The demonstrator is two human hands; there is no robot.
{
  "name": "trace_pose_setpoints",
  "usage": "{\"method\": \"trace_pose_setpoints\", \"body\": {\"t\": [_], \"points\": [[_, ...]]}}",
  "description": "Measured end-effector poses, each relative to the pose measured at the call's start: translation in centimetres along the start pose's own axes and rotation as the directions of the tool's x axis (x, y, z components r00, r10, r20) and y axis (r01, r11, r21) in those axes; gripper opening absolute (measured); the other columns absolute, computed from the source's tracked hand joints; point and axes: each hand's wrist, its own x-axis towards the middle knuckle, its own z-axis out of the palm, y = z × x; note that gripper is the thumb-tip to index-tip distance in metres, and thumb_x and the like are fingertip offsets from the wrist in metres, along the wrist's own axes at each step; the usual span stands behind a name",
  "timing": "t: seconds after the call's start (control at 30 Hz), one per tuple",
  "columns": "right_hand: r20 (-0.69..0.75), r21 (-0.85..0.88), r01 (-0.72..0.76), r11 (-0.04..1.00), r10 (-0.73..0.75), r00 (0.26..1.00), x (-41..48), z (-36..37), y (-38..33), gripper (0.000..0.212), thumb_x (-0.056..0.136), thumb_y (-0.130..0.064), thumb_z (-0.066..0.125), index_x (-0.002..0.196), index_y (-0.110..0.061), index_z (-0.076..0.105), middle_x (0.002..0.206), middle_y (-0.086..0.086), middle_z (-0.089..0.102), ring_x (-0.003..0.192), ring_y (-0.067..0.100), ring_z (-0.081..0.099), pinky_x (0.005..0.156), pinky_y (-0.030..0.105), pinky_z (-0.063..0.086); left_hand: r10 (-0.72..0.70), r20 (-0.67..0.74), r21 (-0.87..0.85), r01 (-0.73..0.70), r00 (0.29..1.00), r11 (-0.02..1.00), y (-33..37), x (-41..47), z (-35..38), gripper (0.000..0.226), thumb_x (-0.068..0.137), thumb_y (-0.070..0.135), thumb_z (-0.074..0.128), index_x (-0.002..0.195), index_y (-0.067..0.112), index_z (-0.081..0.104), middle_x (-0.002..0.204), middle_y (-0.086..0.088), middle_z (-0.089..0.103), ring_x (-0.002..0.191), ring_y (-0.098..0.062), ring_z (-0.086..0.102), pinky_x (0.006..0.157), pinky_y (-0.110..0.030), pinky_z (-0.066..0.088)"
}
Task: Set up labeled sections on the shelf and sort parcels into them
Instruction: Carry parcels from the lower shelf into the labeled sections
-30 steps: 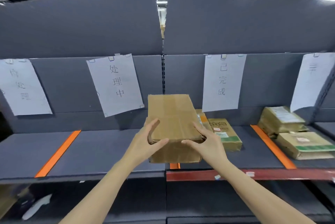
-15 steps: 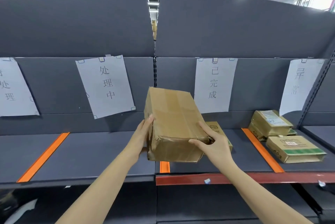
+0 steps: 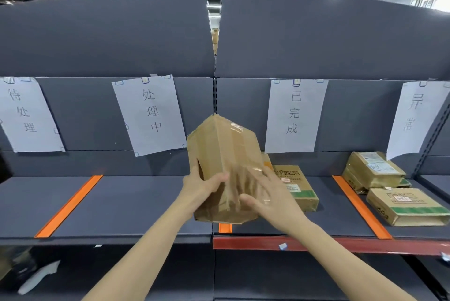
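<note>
the left grip (image 3: 203,185) holds the cardboard box (image 3: 222,154) at its lower left edge, thumb wrapped over the near face and fingers hidden behind it. the right grip (image 3: 266,199) lies against the lower right of the same face with fingers spread and roughly straight; it is blurred, so how firmly it presses cannot be told. the box is tilted, one top corner pointing up, and is held in the air above the front of the shelf (image 3: 136,203), over the short orange strip (image 3: 225,227) at the middle join.

just right of the box, a flat printed parcel (image 3: 295,186) lies on the shelf below the sheet reading 已完成 (image 3: 294,115). left of the box hangs the sheet 处理中 (image 3: 151,113), and further left the sheet 待处理 (image 3: 26,113). a long orange strip (image 3: 68,205) lies on the shelf between those two sheets. another orange strip (image 3: 360,205) runs right of the printed parcel; beyond it, under the sheet 异常 (image 3: 414,115), a stack of parcels (image 3: 375,169) sits behind a single green-banded parcel (image 3: 406,205). a red rail (image 3: 365,246) edges the shelf's right half.
</note>
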Motion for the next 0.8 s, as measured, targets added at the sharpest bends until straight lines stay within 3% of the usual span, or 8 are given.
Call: {"method": "trace_pose_setpoints", "body": {"t": [0.13, 0.33, 0.47, 0.57, 0.63, 0.7, 0.77, 0.8], "points": [[0.079, -0.083, 0.131, 0.988, -0.125, 0.989, 0.1, 0.9, -2.4, 0.084, 0.082, -0.063, 0.053, 0.138, -0.056, -0.009, 0.157, -0.012, 0.006, 0.144, 0.009, 0.007, 0.117, 0.037, 0.019, 0.038, -0.064, 0.108, -0.031, 0.997, 0.994, 0.3, -0.3, 1.0, 0.114, 0.047, 0.072, 0.061, 0.145, 0.041, 0.012, 0.135, -0.008, 0.042, 0.115, -0.025, 0.05, 0.099, -0.044, 0.045], [0.086, 0.006, 0.102, 0.995, -0.102, 0.991, -0.2, 1.4, -1.5, 0.087, 0.079, -0.054, 0.053, 0.14, -0.054, -0.009, 0.158, -0.01, 0.011, 0.145, 0.008, 0.008, 0.116, 0.045, 0.022, 0.083, -0.098, 0.177, -0.064, 0.992, 0.982, 0.2, -1.0, 1.8, 0.112, 0.067, 0.058, 0.073, 0.149, 0.036, -0.002, 0.14, -0.011, 0.026, 0.128, -0.029, 0.037, 0.104, -0.044, 0.036], [0.091, 0.076, 0.051, 0.996, -0.057, 0.994, -0.6, 1.1, -1.0, 0.091, 0.082, -0.036, 0.053, 0.143, -0.048, -0.013, 0.157, -0.008, 0.016, 0.142, 0.011, 0.022, 0.114, 0.042, 0.03, 0.211, -0.105, 0.078, -0.203, 0.972, 0.976, 0.4, -1.7, 1.9, 0.092, 0.066, 0.061, 0.073, 0.14, 0.032, 0.027, 0.132, 0.0, 0.045, 0.122, -0.017, 0.048, 0.102, -0.039, 0.044], [0.08, 0.174, -0.022, 0.985, 0.008, 0.997, -0.6, 0.0, -0.3, 0.1, 0.084, -0.019, 0.058, 0.144, -0.045, -0.017, 0.149, -0.007, 0.031, 0.11, 0.007, 0.055, 0.094, 0.027, 0.048, 0.286, -0.1, -0.073, -0.293, 0.953, 0.953, 0.4, -2.0, 1.6, 0.04, 0.09, 0.021, 0.058, 0.128, 0.028, 0.048, 0.127, 0.004, 0.057, 0.119, -0.012, 0.053, 0.102, -0.04, 0.045], [0.042, 0.173, -0.061, 0.983, 0.054, 0.998, -0.4, -0.7, -0.2, 0.102, 0.081, -0.012, 0.058, 0.147, -0.037, -0.016, 0.152, -0.008, 0.023, 0.104, 0.007, 0.053, 0.092, 0.023, 0.046, 0.325, -0.078, -0.072, -0.33, 0.943, 0.941, 0.4, -2.1, 1.5, 0.054, 0.088, 0.004, 0.047, 0.136, 0.029, 0.046, 0.132, 0.005, 0.053, 0.123, -0.011, 0.049, 0.105, -0.044, 0.042], [-0.037, 0.233, -0.081, 0.969, 0.092, 0.995, 0.0, -1.4, -0.3, 0.098, 0.077, -0.019, 0.063, 0.149, -0.03, -0.002, 0.148, -0.007, 0.026, 0.12, 0.008, 0.042, 0.102, 0.026, 0.037, 0.366, -0.057, -0.024, -0.368, 0.929, 0.93, 0.9, -2.4, 1.6, 0.069, 0.086, -0.011, 0.04, 0.138, 0.034, 0.04, 0.134, 0.008, 0.047, 0.125, -0.006, 0.044, 0.107, -0.034, 0.039], [-0.086, 0.341, -0.124, 0.932, 0.162, 0.983, 0.3, -1.9, -0.7, 0.101, 0.066, -0.046, 0.063, 0.149, -0.028, 0.008, 0.146, -0.005, 0.029, 0.134, 0.013, 0.031, 0.11, 0.035, 0.031, 0.415, 0.006, 0.062, -0.414, 0.91, 0.908, 1.6, -2.9, 1.9, 0.076, 0.085, -0.016, 0.036, 0.134, 0.042, 0.032, 0.134, 0.012, 0.037, 0.128, -0.002, 0.036, 0.105, -0.02, 0.036], [-0.093, 0.36, -0.146, 0.921, 0.191, 0.977, 0.3, -2.0, -0.9, 0.107, 0.063, -0.059, 0.062, 0.149, -0.03, 0.006, 0.148, -0.005, 0.027, 0.136, 0.014, 0.026, 0.111, 0.039, 0.028, 0.438, 0.039, 0.107, -0.439, 0.898, 0.892, 1.8, -3.0, 2.0, 0.075, 0.087, -0.014, 0.037, 0.134, 0.043, 0.028, 0.135, 0.014, 0.031, 0.13, -0.002, 0.031, 0.108, -0.021, 0.033]]}}
